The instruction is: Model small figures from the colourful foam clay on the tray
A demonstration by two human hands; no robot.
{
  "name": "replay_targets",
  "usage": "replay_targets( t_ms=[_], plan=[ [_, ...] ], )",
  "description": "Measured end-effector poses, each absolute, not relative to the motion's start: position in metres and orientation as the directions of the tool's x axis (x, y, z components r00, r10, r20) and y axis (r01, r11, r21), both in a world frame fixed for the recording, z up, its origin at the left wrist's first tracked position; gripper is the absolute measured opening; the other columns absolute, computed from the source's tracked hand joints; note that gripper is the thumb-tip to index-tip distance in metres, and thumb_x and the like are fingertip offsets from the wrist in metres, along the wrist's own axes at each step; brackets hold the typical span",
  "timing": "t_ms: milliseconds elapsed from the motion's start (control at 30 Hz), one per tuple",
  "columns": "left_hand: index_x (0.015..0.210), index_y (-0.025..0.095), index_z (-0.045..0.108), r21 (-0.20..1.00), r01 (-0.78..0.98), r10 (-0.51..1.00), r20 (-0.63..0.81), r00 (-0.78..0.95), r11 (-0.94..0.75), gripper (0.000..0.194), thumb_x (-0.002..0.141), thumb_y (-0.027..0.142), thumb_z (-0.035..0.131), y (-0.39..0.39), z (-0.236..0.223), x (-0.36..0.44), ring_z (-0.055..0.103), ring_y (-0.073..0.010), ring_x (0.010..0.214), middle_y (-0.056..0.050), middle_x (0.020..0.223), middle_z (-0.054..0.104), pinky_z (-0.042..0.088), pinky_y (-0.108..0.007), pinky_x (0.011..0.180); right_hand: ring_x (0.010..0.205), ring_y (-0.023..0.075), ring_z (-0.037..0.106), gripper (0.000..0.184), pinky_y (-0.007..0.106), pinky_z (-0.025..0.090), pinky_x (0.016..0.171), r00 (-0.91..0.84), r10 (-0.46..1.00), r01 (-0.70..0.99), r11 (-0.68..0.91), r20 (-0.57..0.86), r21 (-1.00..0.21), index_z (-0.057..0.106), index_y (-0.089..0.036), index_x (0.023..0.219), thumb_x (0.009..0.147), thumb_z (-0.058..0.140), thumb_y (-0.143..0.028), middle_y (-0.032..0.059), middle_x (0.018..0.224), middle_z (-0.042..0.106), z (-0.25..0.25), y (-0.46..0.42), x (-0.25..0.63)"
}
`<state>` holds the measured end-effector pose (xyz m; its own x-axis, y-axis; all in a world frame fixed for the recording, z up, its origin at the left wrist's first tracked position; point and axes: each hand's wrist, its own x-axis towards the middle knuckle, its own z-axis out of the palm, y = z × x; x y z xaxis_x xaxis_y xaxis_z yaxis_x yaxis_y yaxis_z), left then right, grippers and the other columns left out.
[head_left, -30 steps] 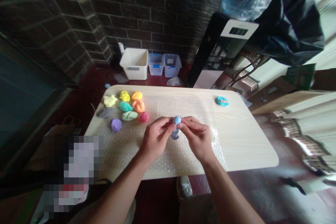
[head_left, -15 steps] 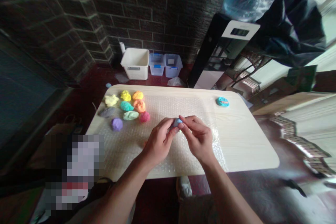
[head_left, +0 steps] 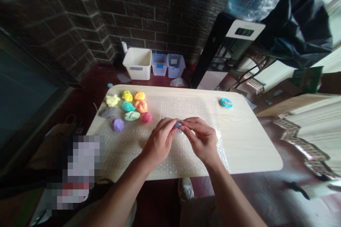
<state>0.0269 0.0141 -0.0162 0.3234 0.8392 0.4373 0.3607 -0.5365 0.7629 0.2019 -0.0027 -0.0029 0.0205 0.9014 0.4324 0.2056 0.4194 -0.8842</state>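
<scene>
a: where's the small blue-grey lump?

b: just below the middle of the frame, between the fingertips of the left hand and the right hand, over the bubble wrap.

a: and the fingers?

b: narrow on both sides, thumbs and fingers pinching it. they hide much of it, so i can't tell how hard they press.

a: what could go wrong?

b: it looks soft, so uneven thumb pressure might squash or tear it. a slack pinch could drop it, and the wrap's bubbles might dent it.

a: anything else?

b: a bright speck shows just under the fingertips, too small to make out; rough handling might smear it. left of centre, the pink-red lump sits near the left hand, so a careless swing could knock it.
</scene>
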Motion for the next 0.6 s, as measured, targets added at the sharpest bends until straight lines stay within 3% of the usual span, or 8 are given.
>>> replay_targets(
  t_ms=[167,267,433,600],
  plan=[
    [0.129,0.018,0.066,0.718,0.387,0.814,0.477,0.332,-0.579,0.026,0.11,0.018,0.049,0.015,-0.016,0.027,0.068,-0.0262,0.114,-0.012,0.12,0.073,0.057,-0.043,0.1,0.093,0.0195,0.074,0.026,0.034,0.058,0.079,0.039,0.913,0.156,0.395,0.406,-0.905,0.085,-0.037,0.117,0.097,0.079,-0.021,0.0037,0.102,0.08,-0.004,-0.002,0.204],
    [0.128,0.019,0.068,0.713,0.384,0.807,0.477,0.348,-0.587,0.027,0.109,0.017,0.049,0.014,-0.015,0.027,0.068,-0.0264,0.115,-0.012,0.119,0.074,0.056,-0.044,0.1,0.091,0.0194,0.074,0.023,0.035,0.058,0.081,0.016,0.895,0.219,0.431,0.445,-0.875,0.086,-0.035,0.111,0.097,0.078,-0.019,0.0037,0.099,0.08,-0.002,-0.002,0.205],
    [0.128,0.021,0.071,0.789,0.321,0.837,0.407,0.365,-0.524,0.029,0.11,0.019,0.048,0.013,-0.009,0.026,0.068,-0.0265,0.115,-0.011,0.12,0.074,0.055,-0.043,0.1,0.087,0.02,0.073,0.017,0.036,0.057,0.079,-0.027,0.854,0.349,0.495,0.52,-0.796,0.084,-0.028,0.105,0.1,0.073,-0.017,0.0047,0.094,0.077,0.005,-0.003,0.203],
    [0.128,0.021,0.072,0.873,0.205,0.859,0.347,0.376,-0.442,0.03,0.111,0.024,0.047,0.013,-0.003,0.026,0.069,-0.0262,0.116,-0.011,0.123,0.075,0.054,-0.041,0.1,0.087,0.0205,0.07,0.013,0.037,0.057,0.078,-0.038,0.848,0.311,0.513,0.528,-0.8,0.08,-0.026,0.105,0.102,0.07,-0.018,0.0052,0.095,0.074,0.003,-0.005,0.202]
  ],
)
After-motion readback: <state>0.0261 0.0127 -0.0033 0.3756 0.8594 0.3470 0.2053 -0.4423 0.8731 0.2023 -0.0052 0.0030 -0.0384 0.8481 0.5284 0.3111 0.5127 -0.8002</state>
